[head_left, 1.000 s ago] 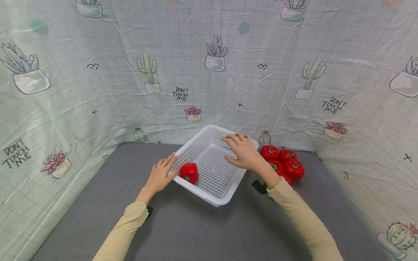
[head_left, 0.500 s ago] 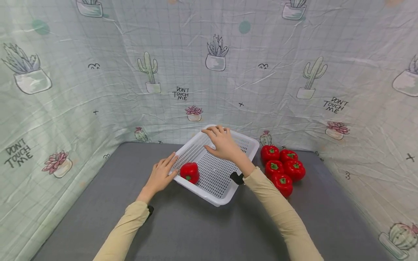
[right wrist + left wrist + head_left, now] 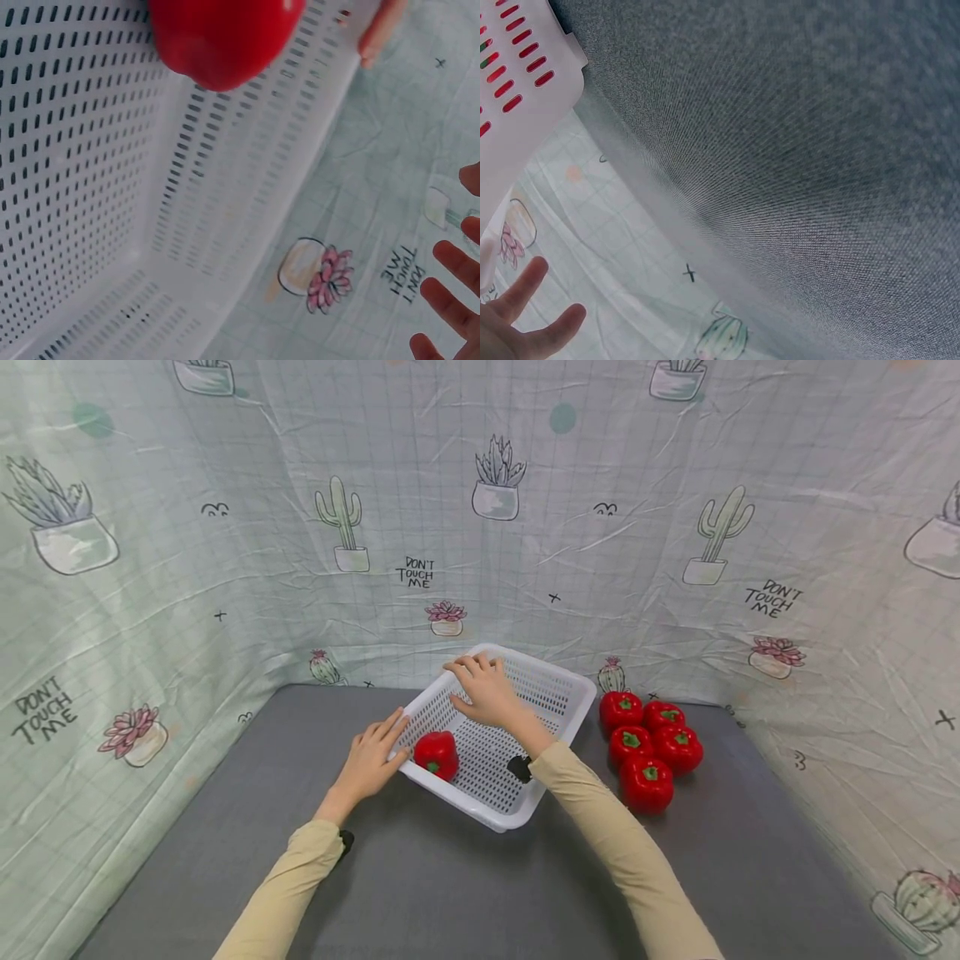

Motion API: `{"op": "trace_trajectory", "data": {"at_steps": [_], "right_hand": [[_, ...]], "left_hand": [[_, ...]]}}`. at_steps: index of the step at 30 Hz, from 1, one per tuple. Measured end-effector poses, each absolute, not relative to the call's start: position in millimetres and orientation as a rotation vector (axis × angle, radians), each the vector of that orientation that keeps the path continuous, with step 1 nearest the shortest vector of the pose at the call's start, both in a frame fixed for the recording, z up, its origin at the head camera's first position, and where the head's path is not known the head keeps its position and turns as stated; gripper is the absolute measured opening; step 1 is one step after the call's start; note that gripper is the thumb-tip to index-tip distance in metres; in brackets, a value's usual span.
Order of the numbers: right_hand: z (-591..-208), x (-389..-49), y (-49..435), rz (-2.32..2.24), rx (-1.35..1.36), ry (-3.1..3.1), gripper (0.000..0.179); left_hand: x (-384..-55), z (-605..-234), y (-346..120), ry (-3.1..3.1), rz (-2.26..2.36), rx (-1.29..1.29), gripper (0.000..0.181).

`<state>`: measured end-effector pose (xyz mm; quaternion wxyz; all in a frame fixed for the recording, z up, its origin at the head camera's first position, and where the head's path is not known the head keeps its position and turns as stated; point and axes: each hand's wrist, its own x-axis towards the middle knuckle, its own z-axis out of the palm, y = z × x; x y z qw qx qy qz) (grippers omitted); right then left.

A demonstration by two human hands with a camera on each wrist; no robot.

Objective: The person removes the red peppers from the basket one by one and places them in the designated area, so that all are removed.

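Note:
A white perforated plastic basket (image 3: 555, 677) stands in the middle of the grey table in the head view, turned at an angle. One red bell pepper (image 3: 437, 755) lies inside its near left corner; the right wrist view shows this pepper (image 3: 225, 37) close up. My left hand (image 3: 367, 764) rests at the basket's left corner, fingers fairly straight, fingertips and thumb touching the rim. Over the basket's far left side hovers my right hand (image 3: 486, 692), fingers spread and nothing held. Some of its fingers (image 3: 450, 304) also show in the right wrist view.
Several red bell peppers (image 3: 647, 783) are grouped on the table right of the basket. A patterned cloth (image 3: 495, 568) with cactus drawings hangs around the back and sides of the grey table (image 3: 465, 893).
My right hand has moved left across the basket, from its right side to its far left, uncovering the pepper group. The left hand, basket and pepper inside look unmoved.

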<state>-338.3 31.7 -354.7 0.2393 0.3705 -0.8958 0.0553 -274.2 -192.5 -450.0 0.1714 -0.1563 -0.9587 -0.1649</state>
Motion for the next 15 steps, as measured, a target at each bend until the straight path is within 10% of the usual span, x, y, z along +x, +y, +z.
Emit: {"op": "trace_trajectory", "data": {"at_steps": [15], "right_hand": [[-389, -341, 11, -0.033, 1.146, -2.442, 0.034]], "left_hand": [[-276, -452, -193, -2.719, -0.477, -0.446, 0.054]]}}
